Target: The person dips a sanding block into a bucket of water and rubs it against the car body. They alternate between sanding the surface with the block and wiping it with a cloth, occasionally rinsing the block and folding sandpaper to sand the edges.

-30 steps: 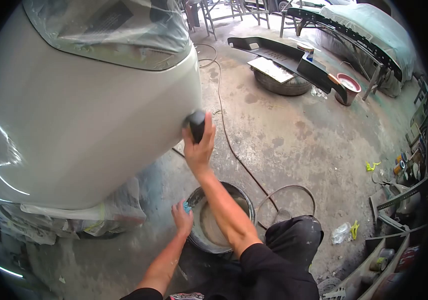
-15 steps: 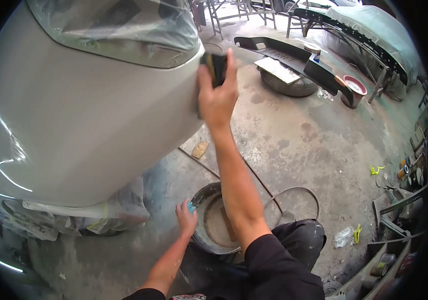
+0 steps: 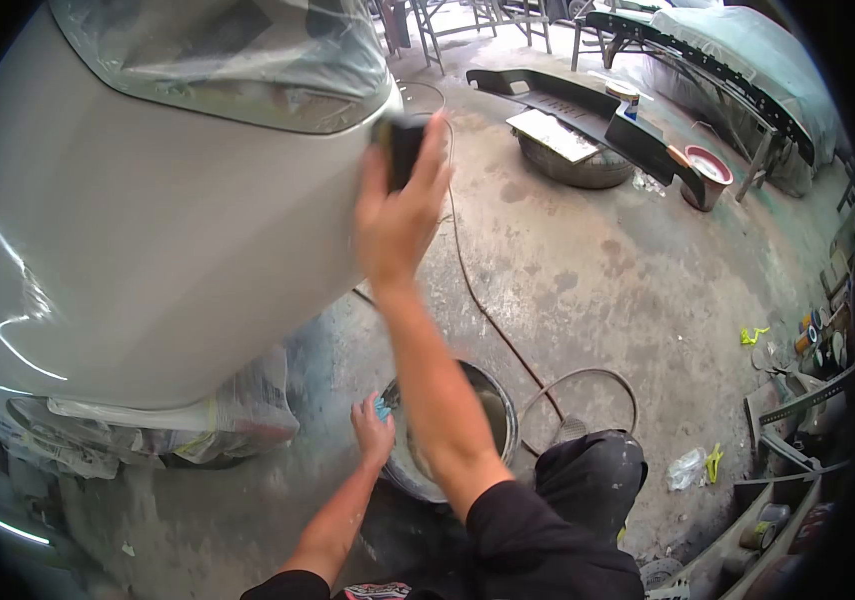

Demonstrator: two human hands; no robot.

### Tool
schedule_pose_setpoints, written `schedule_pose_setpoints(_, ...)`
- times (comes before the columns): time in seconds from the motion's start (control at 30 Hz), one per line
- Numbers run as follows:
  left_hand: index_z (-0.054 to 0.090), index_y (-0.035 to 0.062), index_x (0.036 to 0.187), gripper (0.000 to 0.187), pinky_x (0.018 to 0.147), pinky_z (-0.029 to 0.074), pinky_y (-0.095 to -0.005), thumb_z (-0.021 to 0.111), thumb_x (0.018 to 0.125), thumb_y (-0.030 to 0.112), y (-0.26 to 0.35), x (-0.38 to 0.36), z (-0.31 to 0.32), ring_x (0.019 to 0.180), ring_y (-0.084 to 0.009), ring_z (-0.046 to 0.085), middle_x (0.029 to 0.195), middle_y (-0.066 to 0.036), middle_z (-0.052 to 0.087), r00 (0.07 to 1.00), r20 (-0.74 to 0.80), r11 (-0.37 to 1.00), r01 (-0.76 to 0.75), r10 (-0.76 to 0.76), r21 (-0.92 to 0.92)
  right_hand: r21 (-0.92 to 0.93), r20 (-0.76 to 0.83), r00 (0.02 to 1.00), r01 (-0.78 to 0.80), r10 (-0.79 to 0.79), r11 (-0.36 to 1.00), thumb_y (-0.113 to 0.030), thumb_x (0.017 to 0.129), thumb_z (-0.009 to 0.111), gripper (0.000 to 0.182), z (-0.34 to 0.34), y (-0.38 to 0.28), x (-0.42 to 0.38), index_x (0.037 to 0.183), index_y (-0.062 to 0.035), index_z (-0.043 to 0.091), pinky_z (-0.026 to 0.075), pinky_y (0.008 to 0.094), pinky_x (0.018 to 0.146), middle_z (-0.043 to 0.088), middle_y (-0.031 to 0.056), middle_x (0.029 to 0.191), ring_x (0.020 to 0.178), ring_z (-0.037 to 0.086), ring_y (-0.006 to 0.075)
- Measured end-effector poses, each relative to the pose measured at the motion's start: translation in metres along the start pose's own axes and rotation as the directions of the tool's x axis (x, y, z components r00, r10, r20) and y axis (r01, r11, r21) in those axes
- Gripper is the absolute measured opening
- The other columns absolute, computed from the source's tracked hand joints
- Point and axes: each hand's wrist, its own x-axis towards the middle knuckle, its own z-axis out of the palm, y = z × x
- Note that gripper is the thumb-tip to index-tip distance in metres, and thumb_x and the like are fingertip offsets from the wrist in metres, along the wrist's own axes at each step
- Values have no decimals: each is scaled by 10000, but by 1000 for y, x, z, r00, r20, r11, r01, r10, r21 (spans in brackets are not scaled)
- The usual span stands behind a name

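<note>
My right hand is wrapped round a black sanding block, with thumb and fingers on its two sides. The block is at the right edge of a large grey car body panel; blur hides whether it presses flat there. Lower down, my left hand has its fingers closed on a small light-blue piece, perhaps cloth or sponge. That hand is beside the left rim of a round bucket on the floor. My right forearm covers part of the bucket.
Plastic film masks the car's window, and more wrapping hangs below the panel. A hose runs across the floor. Farther back, a black bumper part rests over a tire, near a red-rimmed bucket.
My right hand has moved left and slightly down with the sanding block, along the panel edge. More of the hose shows behind it. My left hand has barely moved.
</note>
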Motion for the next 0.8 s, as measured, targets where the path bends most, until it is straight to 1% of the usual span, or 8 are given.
schedule_pose_setpoints(0.13,532,41,1345,598,1020,415,-526,761,795,85,-2,-1,5,1147,-434,525,1188,-222,554,987,-5,976,160,-163,-149,-172,169,900,429,-403,887,-129,862,761,749,10,18,-132,1534,-89,433,497,446,925,587,248,1196,1033,600,422)
schedule_pose_setpoints(0.23,531,50,1358,607,1043,397,-536,748,792,76,-21,-1,13,1176,-440,507,1209,-228,561,998,-46,998,44,-42,39,-94,126,932,351,-339,932,-134,876,756,741,2,16,-70,1536,-86,422,490,451,910,575,248,1184,1015,594,414)
schedule_pose_setpoints(0.3,530,57,1367,607,1051,388,-547,735,797,75,-34,-4,21,1191,-439,497,1215,-229,566,997,-44,989,-56,63,140,107,50,997,-70,65,992,-139,884,756,752,2,2,3,1545,-81,402,484,479,892,567,259,1183,996,592,420)
schedule_pose_setpoints(0.37,534,61,1364,601,1043,393,-554,734,798,78,-42,-1,26,1185,-437,502,1212,-226,567,998,-45,994,-41,46,99,69,-24,995,-99,101,993,-165,917,736,726,5,7,19,1552,-94,391,488,480,913,568,264,1199,1006,595,422)
schedule_pose_setpoints(0.5,542,50,1344,561,1010,423,-532,734,819,91,-58,-3,32,1157,-439,525,1206,-223,557,997,-77,993,-38,29,-116,-194,32,928,369,-370,909,-160,911,696,764,6,3,-81,1589,-120,346,501,481,828,569,257,1201,971,590,424)
schedule_pose_setpoints(0.6,545,40,1331,529,986,445,-508,729,839,100,-43,-8,27,1138,-441,541,1201,-221,549,992,-115,996,-58,49,-72,-49,38,920,391,-389,919,-146,903,701,766,-7,13,-73,1585,-109,352,504,477,802,562,248,1178,970,589,421)
schedule_pose_setpoints(0.77,546,25,1329,465,962,451,-500,686,893,105,-10,-2,4,1125,-441,546,1188,-235,552,999,-9,995,-37,38,87,127,59,984,-177,170,976,-153,899,710,740,-2,4,18,1560,-98,383,505,502,842,545,249,1175,979,581,449)
schedule_pose_setpoints(0.8,546,24,1329,468,957,451,-504,688,889,94,-11,0,6,1120,-444,545,1183,-237,554,999,-8,996,-41,42,81,62,27,999,-19,18,998,-148,892,711,737,-2,4,2,1555,-99,392,508,500,843,544,249,1195,985,581,445)
